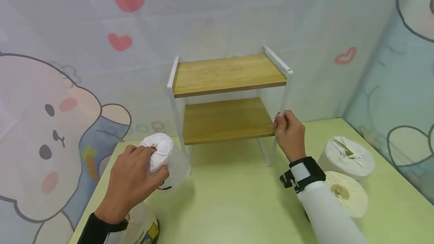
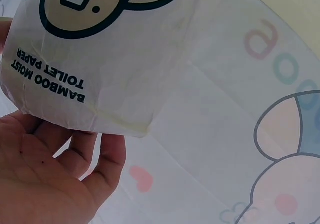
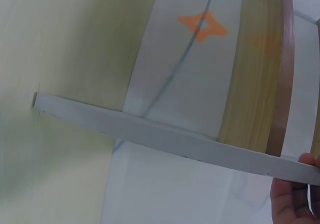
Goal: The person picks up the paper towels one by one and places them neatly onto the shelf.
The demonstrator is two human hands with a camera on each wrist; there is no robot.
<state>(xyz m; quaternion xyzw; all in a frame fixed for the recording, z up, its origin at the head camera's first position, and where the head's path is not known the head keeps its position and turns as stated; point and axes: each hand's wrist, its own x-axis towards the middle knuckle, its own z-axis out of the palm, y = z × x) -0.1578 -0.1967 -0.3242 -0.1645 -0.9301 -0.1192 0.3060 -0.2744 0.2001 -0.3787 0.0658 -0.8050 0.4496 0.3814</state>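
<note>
In the head view, my left hand (image 1: 131, 179) grips the top end of a wrapped toilet paper roll (image 1: 177, 163), fingertips at its core hole. The roll tilts beside the left front leg of a two-tier shelf; I cannot tell whether it touches the table. Printed lettering reading "bamboo moist toilet paper" shows on the wrapper (image 2: 110, 84) in the left wrist view. My right hand (image 1: 292, 136) pinches the white right front leg (image 3: 165, 141) of the shelf, near the lower board's corner. Bare wood shows on both the upper board (image 1: 227, 72) and lower board (image 1: 222, 119).
Two more wrapped rolls, one white (image 1: 361, 159) and one yellowish (image 1: 356, 199), stand at the right, partly behind my right forearm. Another roll (image 1: 144, 223) with a colourful print is below my left wrist. Behind the green table (image 1: 220, 202) hangs a cartoon-printed cloth (image 1: 210, 14).
</note>
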